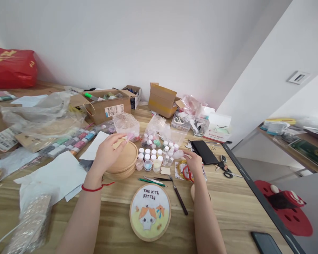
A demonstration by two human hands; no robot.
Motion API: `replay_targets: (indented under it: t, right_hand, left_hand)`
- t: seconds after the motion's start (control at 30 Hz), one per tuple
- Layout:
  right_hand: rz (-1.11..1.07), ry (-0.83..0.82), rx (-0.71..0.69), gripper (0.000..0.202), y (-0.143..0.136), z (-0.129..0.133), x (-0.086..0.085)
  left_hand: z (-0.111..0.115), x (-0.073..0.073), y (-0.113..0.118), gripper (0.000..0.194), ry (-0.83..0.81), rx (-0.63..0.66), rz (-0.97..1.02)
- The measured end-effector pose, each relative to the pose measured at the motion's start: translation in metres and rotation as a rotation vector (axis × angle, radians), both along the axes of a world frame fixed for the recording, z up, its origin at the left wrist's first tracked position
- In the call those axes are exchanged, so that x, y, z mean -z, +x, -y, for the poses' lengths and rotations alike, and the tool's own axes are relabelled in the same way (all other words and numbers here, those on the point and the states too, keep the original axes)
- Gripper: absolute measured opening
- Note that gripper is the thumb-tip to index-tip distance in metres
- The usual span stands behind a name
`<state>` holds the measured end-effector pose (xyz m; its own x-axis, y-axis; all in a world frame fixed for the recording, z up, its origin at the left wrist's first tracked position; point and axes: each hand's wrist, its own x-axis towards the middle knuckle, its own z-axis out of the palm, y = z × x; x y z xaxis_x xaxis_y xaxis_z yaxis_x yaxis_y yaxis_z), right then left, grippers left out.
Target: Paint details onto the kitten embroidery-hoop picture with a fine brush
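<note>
clock positions are read about the white-capped jars (pixel 153 155), with 12 o'clock toward the wall.

right hand (pixel 194 163): at 3 o'clock, closed in a pinch on a translucent pale piece (pixel 177 154). the piece is held at the edge of the jars. its long axis runs approximately 9 to 3 o'clock, with the free end pointing to 9.

left hand (pixel 110 150): at 9 o'clock, over the stacked wooden rounds (pixel 124 158), fingers arched. a small translucent pink item (pixel 130 136) shows at its fingertips; whether it is gripped cannot be told.

embroidery hoop (pixel 150 212): flat on the tabletop (pixel 116 215) at 6 o'clock. the outline is near round; the lettering is at the hoop's 12 o'clock side, above the cat figure.

dark-handled tool (pixel 180 198): at 5 o'clock, just beside the hoop. long axis 11 to 5 o'clock, handle end toward 5.

green pencil (pixel 152 182): between jars and hoop, long axis near 9 to 3 o'clock.

red-handled scissors (pixel 187 173): at 4 o'clock, near the right wrist.

black wallet-like case (pixel 204 152): at 3 o'clock, beyond the right hand.

open cardboard box (pixel 162 101): at 12 o'clock, near the wall.
</note>
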<state>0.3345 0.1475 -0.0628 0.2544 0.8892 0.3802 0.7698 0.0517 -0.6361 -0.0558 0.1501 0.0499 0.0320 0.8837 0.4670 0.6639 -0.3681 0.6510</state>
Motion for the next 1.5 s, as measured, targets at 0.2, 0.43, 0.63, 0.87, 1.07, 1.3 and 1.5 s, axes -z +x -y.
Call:
replay_targets:
  t: [0.2, 0.43, 0.63, 0.87, 1.07, 1.3, 1.5]
  right_hand:
    - [0.044, -0.021, -0.011, 0.031, -0.001, 0.000, -0.003]
    - [0.116, -0.047, -0.046, 0.047, -0.009, 0.005, -0.014]
    - [0.150, 0.058, -0.080, 0.048, -0.043, 0.006, -0.036]
    - [0.072, 0.092, -0.033, 0.033, -0.074, -0.001, -0.021]
    - [-0.098, 0.179, 0.050, 0.030, -0.067, -0.002, -0.016]
    - [-0.324, 0.347, 0.132, 0.035, -0.057, 0.009, -0.044]
    - [-0.812, 0.330, -0.054, 0.033, -0.070, 0.040, -0.100]
  left_hand:
    - [0.001, -0.003, 0.000, 0.035, -0.021, -0.001, 0.015]
    - [0.002, -0.002, -0.003, 0.039, -0.075, 0.000, 0.045]
    - [0.004, -0.005, 0.000, 0.038, -0.080, 0.007, 0.013]
    - [0.011, -0.011, 0.010, 0.038, -0.064, 0.051, -0.023]
    - [0.013, -0.016, 0.019, 0.040, -0.075, 0.086, -0.061]
    - [0.014, -0.012, 0.033, 0.038, -0.087, 0.159, -0.046]
    - [0.040, -0.024, 0.060, 0.066, -0.122, 0.463, -0.117]
